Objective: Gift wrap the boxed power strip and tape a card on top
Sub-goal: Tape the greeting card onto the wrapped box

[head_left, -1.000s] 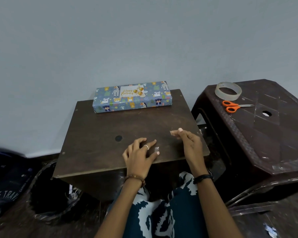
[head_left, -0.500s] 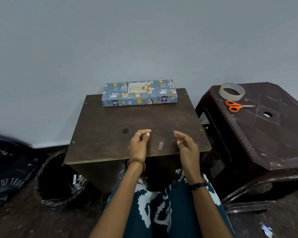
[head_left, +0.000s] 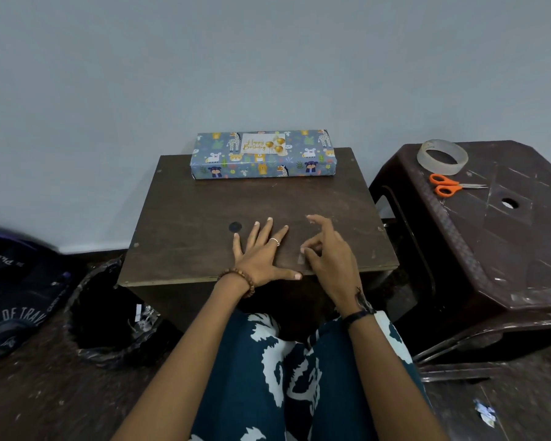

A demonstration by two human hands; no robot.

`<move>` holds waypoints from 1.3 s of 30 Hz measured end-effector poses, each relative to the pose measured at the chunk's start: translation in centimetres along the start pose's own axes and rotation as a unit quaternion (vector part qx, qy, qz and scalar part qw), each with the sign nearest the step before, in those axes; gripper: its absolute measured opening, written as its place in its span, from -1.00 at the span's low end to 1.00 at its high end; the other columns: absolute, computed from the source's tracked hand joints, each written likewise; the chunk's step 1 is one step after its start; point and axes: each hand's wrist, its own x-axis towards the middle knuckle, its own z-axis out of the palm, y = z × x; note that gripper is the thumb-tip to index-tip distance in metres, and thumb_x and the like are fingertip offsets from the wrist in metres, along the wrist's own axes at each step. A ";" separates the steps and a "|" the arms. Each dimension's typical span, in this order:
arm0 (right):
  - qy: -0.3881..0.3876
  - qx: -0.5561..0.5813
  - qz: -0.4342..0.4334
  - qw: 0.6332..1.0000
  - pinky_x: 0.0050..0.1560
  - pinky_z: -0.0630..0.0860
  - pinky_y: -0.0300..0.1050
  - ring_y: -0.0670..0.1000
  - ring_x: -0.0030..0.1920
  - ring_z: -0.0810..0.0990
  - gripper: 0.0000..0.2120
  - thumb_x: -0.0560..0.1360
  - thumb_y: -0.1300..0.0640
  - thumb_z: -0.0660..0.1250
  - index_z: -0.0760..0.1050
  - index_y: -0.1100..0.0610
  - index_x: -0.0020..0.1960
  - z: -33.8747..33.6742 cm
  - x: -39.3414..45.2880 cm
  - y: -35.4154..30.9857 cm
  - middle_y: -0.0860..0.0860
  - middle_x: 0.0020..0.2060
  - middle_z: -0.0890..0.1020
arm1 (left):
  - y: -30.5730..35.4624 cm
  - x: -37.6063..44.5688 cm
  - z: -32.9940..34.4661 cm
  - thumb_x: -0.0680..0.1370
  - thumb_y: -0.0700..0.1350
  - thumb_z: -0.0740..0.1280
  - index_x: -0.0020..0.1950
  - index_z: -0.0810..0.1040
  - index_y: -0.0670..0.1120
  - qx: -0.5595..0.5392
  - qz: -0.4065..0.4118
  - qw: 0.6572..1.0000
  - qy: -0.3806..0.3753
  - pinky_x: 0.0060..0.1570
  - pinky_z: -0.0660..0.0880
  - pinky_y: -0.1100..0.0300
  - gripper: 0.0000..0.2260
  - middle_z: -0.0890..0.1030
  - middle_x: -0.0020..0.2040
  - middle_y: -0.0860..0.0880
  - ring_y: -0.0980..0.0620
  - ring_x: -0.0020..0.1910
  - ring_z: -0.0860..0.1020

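The boxed power strip (head_left: 261, 162), wrapped in blue animal-print paper, lies along the far edge of the small brown table (head_left: 204, 198). A white "Happy Birthday" card (head_left: 263, 143) sits on its top face. Near the table's front edge, my left hand (head_left: 261, 249) rests flat on the wood with fingers spread. Just to its right, my right hand (head_left: 326, 249) has its fingers curled, and its thumb and a fingertip pinch a small clear tape scrap (head_left: 301, 258) that lies on the table. Both hands are well short of the box.
A dark plastic stool (head_left: 506, 243) stands to the right with a clear tape roll (head_left: 442, 156) and orange-handled scissors (head_left: 449, 185) on it. A black-lined bin (head_left: 102, 313) sits at the table's left front, beside a dark bag (head_left: 10, 297). A grey wall is behind.
My left hand has uncurled and now lies flat on the table. My right hand has dropped onto the tape scrap that lay between the hands.
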 end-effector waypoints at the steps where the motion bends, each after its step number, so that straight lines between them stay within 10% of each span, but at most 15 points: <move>1: -0.002 0.095 0.020 0.995 0.02 0.53 0.03 -0.05 -0.11 0.59 -0.50 0.44 0.29 0.37 0.33 -0.22 0.17 0.0 0.0 -0.2 -0.05 -0.15 0.62 | -0.1 0.0 0.1 0.37 0.28 0.36 0.52 -0.09 0.14 -0.001 0.001 1.000 0.001 0.37 -0.36 -0.17 -0.12 -0.25 0.53 0.05 0.02 0.50 -0.29; 4: 0.053 0.377 0.089 0.920 -0.03 0.48 -0.24 -0.12 -0.13 0.59 -0.60 0.50 0.26 0.33 0.28 -0.08 0.18 -0.6 -0.5 -0.6 0.01 -0.21 0.66 | 0.0 -0.1 0.3 0.37 0.26 0.37 0.52 -0.07 0.13 -0.008 0.004 1.000 0.011 0.38 -0.36 -0.16 -0.12 -0.23 0.54 0.05 0.02 0.50 -0.28; 10: 0.047 0.345 0.103 0.932 -0.18 0.47 -0.32 -0.15 -0.23 0.54 -0.69 0.55 0.26 0.24 0.32 0.00 0.23 -0.6 -1.1 0.0 -0.01 -0.11 0.70 | -0.3 -0.8 0.2 0.43 0.10 0.39 0.34 0.40 0.13 -0.193 0.030 0.976 0.092 0.39 -0.38 -0.06 -0.50 0.21 0.49 0.09 0.11 0.51 -0.01; 14: 0.036 0.363 0.095 0.926 -0.19 0.47 -0.34 -0.14 -0.24 0.54 -0.70 0.57 0.30 0.20 0.36 0.07 0.26 -0.1 -1.3 -0.2 -0.08 -0.17 0.71 | 0.7 -2.1 0.7 0.42 -0.10 0.44 0.04 0.63 0.00 -0.372 0.049 0.914 0.153 0.43 0.09 0.15 -0.80 0.64 -0.02 0.11 0.37 0.00 0.52; 16: 0.031 0.382 0.091 0.919 -0.19 0.48 -0.35 -0.17 -0.26 0.54 -0.69 0.56 0.32 0.19 0.37 0.09 0.27 0.3 -1.4 -0.4 -0.11 -0.19 0.71 | 1.4 -2.4 0.9 0.41 -0.20 0.46 -0.11 0.65 -0.06 -0.444 0.031 0.876 0.188 0.08 0.49 0.30 -0.90 0.65 -0.24 0.11 0.34 -0.24 0.57; 25: 0.066 0.236 -0.009 0.970 0.09 0.46 -0.27 -0.14 0.12 0.51 -0.61 0.52 0.39 0.22 0.53 -0.06 0.14 1.0 -1.8 -1.4 -0.06 0.19 0.50 | 2.8 -2.2 -0.1 0.50 -0.39 0.28 0.03 0.54 -0.41 -0.719 -0.092 0.671 0.159 -0.29 0.56 0.41 -0.85 0.61 -0.27 -0.09 0.16 -0.41 0.63; 32: 0.048 0.156 -0.048 0.985 0.17 0.32 -0.49 -0.23 0.23 0.38 -0.46 0.53 0.47 0.11 0.46 -0.09 0.25 2.0 -1.8 -1.6 -0.01 0.20 0.40 | 3.2 -2.7 -1.1 0.55 -0.36 0.21 0.13 0.51 -0.39 -0.748 -0.071 0.652 0.107 -0.27 0.55 0.39 -0.80 0.66 -0.31 -0.03 0.16 -0.35 0.65; 39: 0.040 0.203 -0.015 0.978 0.22 0.35 -0.34 -0.18 0.25 0.38 -0.39 0.45 0.53 0.15 0.54 -0.16 0.08 1.5 -1.9 -2.3 -0.12 0.21 0.43 | 3.2 -3.2 -1.2 0.51 -0.19 0.34 -0.20 0.58 -0.16 -0.740 -0.085 0.658 0.114 -0.15 0.57 0.35 -0.90 0.67 -0.37 0.01 0.14 -0.33 0.66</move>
